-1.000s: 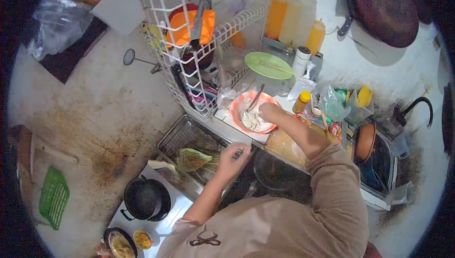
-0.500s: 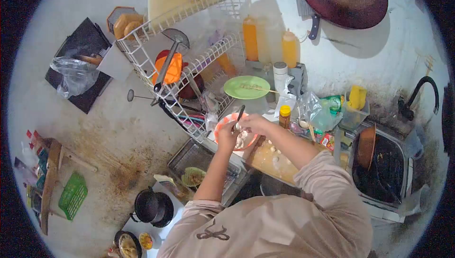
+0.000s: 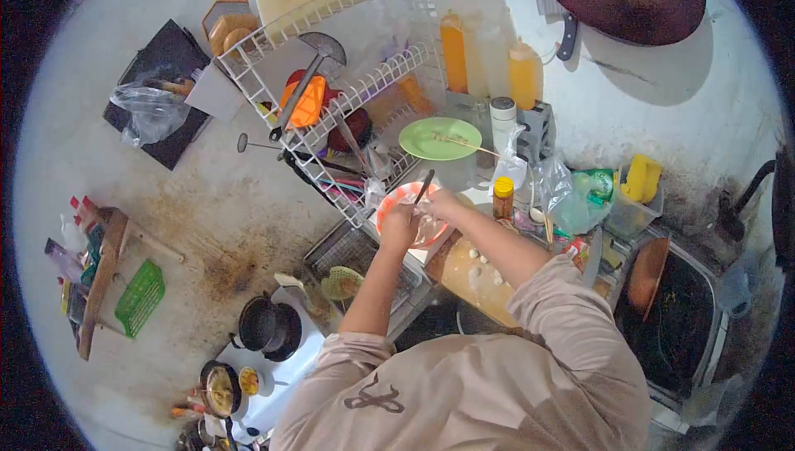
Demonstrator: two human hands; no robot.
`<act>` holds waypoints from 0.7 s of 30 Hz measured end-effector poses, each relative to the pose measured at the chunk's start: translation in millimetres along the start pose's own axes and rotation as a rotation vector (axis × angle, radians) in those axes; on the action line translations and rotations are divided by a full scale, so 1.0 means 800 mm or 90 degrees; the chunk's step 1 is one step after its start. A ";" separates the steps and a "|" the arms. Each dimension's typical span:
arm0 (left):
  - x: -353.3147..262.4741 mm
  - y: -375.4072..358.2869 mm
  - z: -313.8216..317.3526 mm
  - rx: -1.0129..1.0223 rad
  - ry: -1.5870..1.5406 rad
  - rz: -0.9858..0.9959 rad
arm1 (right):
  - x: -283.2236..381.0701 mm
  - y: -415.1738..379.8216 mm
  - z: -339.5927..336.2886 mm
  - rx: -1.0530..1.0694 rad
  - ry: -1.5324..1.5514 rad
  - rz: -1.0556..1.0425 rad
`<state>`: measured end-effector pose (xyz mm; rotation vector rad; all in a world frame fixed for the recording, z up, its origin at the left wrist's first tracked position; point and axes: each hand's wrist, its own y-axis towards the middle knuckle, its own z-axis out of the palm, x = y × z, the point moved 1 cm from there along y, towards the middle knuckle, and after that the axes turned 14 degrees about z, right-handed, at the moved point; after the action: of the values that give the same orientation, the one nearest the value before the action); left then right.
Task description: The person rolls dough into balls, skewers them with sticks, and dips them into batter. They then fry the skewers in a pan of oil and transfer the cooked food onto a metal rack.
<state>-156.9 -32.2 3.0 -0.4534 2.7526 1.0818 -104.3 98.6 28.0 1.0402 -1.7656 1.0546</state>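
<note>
My left hand point(image 3: 399, 222) is closed around a utensil with a slim dark handle point(image 3: 426, 184), which points up and away from me. The working end of that utensil is hidden. Beside it, my right hand point(image 3: 445, 205) has its fingers drawn together over an orange-rimmed bowl point(image 3: 387, 202); whatever they pinch is too small to make out. Something whitish lies inside the bowl, partly covered by both hands. Small pale lumps point(image 3: 474, 255) rest on the wooden board point(image 3: 457, 272) under my right forearm.
A green plate point(image 3: 422, 141) with a skewer stands behind the bowl, and a white wire rack point(image 3: 331, 190) rises at its left. A yellow-capped jar point(image 3: 503, 199) and plastic bags point(image 3: 571, 198) are to the right, near the sink point(image 3: 708, 285). A pot point(image 3: 267, 325) sits at lower left.
The camera view has shifted a little. Both hands stay over the bowl, my right hand now slightly lower in its grip, and the dark handle still stands up from my left hand.
</note>
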 end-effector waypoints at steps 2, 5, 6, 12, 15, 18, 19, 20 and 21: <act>-0.001 0.005 -0.001 0.003 0.034 -0.050 | -0.022 0.030 0.009 0.062 0.175 0.063; -0.018 0.011 -0.016 0.019 0.090 -0.136 | -0.077 0.091 0.016 0.152 0.476 0.073; -0.022 0.016 -0.021 0.025 0.110 -0.163 | -0.084 0.101 0.012 0.180 0.583 0.057; 0.034 0.001 0.005 0.049 0.166 -0.182 | -0.038 0.019 -0.026 0.116 0.631 0.088; 0.067 0.003 0.035 -0.113 -0.334 -0.302 | -0.038 0.001 -0.025 0.146 0.640 0.049; -0.010 0.029 0.007 -0.284 -0.833 -0.412 | -0.030 -0.018 -0.014 0.109 0.490 -0.041; -0.024 0.029 0.002 -0.296 -1.015 -0.413 | -0.004 -0.054 -0.014 0.052 0.352 -0.082; -0.044 0.028 -0.007 -0.306 -1.197 -0.410 | 0.008 -0.076 -0.011 -0.002 0.213 -0.121; -0.079 0.037 -0.022 -0.309 -1.179 -0.376 | -0.012 -0.058 0.002 -0.162 0.045 -0.262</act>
<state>-107.5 -9.5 50.1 -0.0940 0.6942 1.0259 -58.9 85.1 30.8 1.1257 -1.4955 0.5885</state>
